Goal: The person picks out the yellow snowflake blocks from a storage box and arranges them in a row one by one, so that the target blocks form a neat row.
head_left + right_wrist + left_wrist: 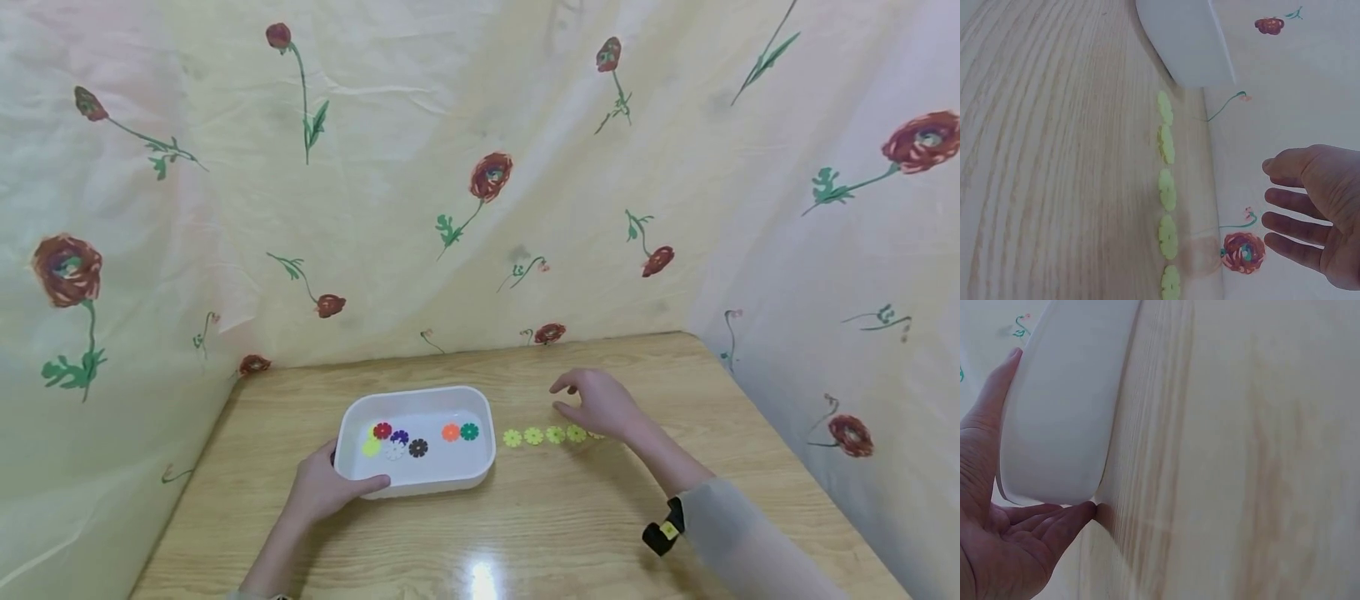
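At the left end of a white plastic tub [442, 481], my left hand [321, 490] grips the corner, its thumb [999, 384] along the long front side and the fingers at the end wall. Inside the tub lie small notched snowflake discs: a red one [382, 431], a purple one [399, 437], a white one [394, 451], a dark brown one [418, 448], an orange one [450, 432], a green one [469, 432] and yellow ones [371, 447]. My right hand [600, 404] hovers with nothing held, thumb and fingers apart, above a row of yellow-green discs [533, 436] whose right end it partly hides.
The wood-grain table [450, 546] carries everything. A flower-printed cloth [390, 208] hangs behind it and along both sides. On the right wrist sits a black strap with a small device [663, 532].
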`<state>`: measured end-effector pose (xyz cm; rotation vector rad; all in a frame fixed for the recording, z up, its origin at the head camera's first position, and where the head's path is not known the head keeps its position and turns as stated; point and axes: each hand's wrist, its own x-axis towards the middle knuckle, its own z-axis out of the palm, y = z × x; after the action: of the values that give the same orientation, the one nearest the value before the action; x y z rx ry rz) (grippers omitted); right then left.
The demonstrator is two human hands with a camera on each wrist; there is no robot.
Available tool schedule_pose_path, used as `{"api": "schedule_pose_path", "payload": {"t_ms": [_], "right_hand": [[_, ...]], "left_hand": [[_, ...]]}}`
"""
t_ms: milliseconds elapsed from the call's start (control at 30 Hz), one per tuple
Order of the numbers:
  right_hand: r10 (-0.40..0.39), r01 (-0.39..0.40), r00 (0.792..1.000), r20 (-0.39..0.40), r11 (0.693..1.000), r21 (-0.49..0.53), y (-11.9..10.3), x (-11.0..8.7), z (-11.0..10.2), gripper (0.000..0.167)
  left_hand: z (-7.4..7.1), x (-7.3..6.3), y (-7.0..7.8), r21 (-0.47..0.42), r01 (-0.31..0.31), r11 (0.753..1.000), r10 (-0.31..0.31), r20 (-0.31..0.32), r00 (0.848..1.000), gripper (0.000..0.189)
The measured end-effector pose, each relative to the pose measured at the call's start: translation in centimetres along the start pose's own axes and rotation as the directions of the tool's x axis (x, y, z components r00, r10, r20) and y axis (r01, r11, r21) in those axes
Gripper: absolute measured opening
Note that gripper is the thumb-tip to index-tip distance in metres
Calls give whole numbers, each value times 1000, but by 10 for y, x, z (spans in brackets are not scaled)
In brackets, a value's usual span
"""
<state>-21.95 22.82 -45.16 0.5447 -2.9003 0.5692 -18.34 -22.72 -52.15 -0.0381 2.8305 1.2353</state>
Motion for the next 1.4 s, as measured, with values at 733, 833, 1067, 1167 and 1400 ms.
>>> {"api": "schedule_pose_path", "payload": {"t_ms": [733, 833, 1067, 1167, 1400], "right_hand": [[-56, 56, 998, -5, 997, 62, -39, 36, 7, 23], [-67, 67, 998, -5, 996, 61, -45, 38, 10, 22], [-80, 80, 997, -6, 993, 82, -55, 46, 16, 24], [-83, 83, 997, 0, 991, 101, -60, 50, 19, 24], [-95, 94, 995, 4, 991, 98, -77, 59, 24, 23]], "left_hand": [[-2, 0, 0, -13, 15, 1000, -15, 22, 1000, 103], [-2, -2, 0, -18, 14, 1000, -14, 28, 1000, 103], [-2, -3, 2, -23, 9, 1000, -8, 31, 1000, 103], [-2, -3, 3, -21, 5, 1000, -4, 30, 1000, 103], [-2, -3, 2, -24, -5, 1000, 5, 22, 1000, 103]]}}
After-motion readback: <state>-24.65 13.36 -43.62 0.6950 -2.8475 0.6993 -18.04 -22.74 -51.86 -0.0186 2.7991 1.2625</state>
